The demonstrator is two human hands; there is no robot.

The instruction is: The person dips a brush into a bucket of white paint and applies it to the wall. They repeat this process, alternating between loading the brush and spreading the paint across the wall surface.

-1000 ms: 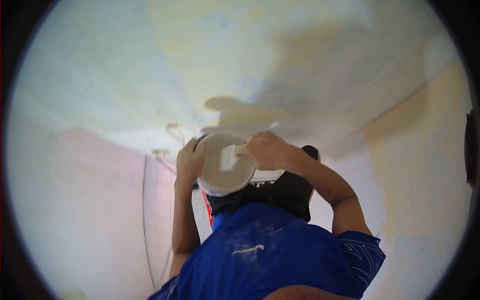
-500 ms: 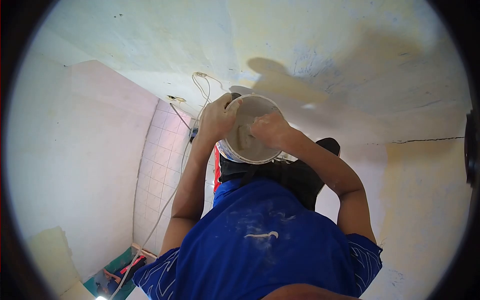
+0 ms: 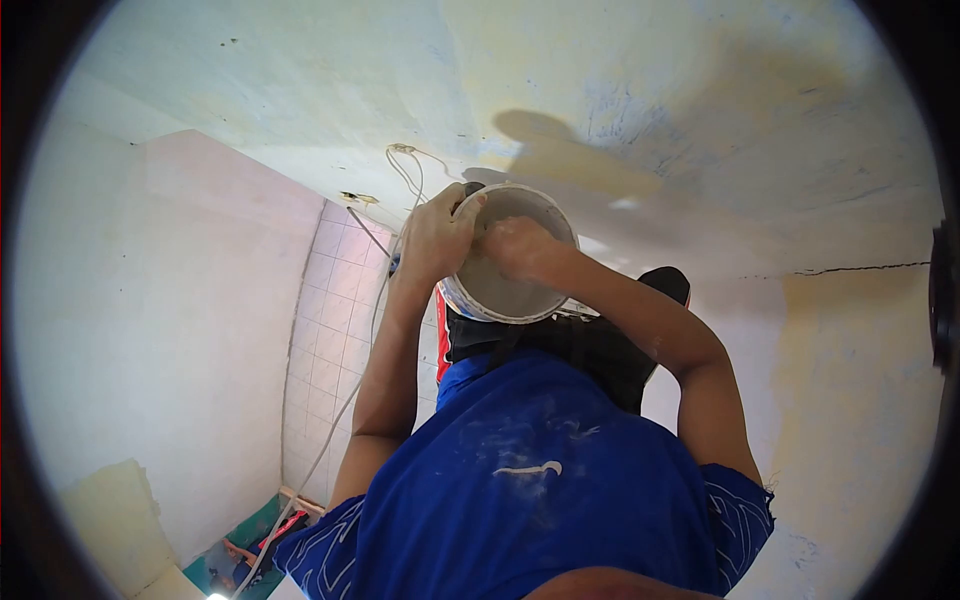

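A round white bucket (image 3: pixel 548 208) smeared with whitish paste stands upright in front of my body. My left hand (image 3: pixel 436 238) is closed on its left rim, the thumb lying over the edge. Just behind that hand shows a dark rounded thing (image 3: pixel 473 187). Inside the bucket, my right hand (image 3: pixel 518 246) is closed in a fist near the left wall, above the pale wet paste (image 3: pixel 512 292). The fingers face away, and I cannot tell what they hold.
A patchy wall (image 3: pixel 640 90) rises close ahead, with a white cable (image 3: pixel 400 150) hanging down it and running left. Pale tiles (image 3: pixel 335 290) lie at left. A person (image 3: pixel 238 560) is at the lower left. A black shoe (image 3: pixel 665 285) shows right of the bucket.
My right hand has moved left and slightly up inside the bucket, toward my left hand. My left hand keeps its hold on the rim.
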